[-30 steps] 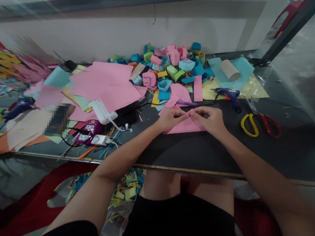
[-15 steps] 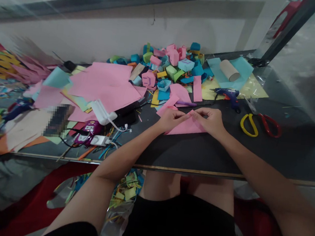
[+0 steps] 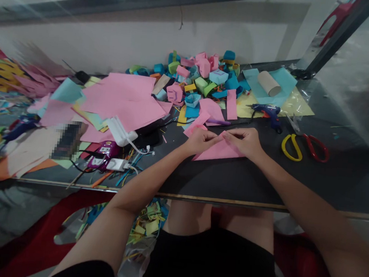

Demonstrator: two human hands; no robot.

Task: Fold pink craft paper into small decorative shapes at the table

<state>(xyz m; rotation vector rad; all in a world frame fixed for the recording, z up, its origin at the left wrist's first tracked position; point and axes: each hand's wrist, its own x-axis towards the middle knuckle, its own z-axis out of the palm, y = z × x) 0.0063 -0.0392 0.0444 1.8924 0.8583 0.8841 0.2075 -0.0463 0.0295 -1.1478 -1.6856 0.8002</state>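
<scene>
A sheet of pink paper (image 3: 219,152) is between my hands near the front of the dark table, its lower edge slanting toward me. My left hand (image 3: 200,140) pinches its upper edge on the left side. With thumb and fingers closed, my right hand (image 3: 246,142) grips the same edge just to the right, and the fingertips of both hands nearly meet. Behind the hands lie a pink paper strip (image 3: 231,104), a larger pink piece (image 3: 213,111) and a purple pen (image 3: 218,121). The fingers hide part of the paper's top edge.
Scissors (image 3: 296,127) and a blue glue gun (image 3: 267,111) lie to the right. A cardboard tube (image 3: 268,83) rests on blue paper. Folded paper pieces (image 3: 203,67) pile up at the back. Pink sheets (image 3: 120,94), a white charger (image 3: 120,131) and a purple power strip (image 3: 104,154) are left.
The pink paper has shifted slightly, its lower edge showing a little more toward me. Both hands keep almost the same place and grip.
</scene>
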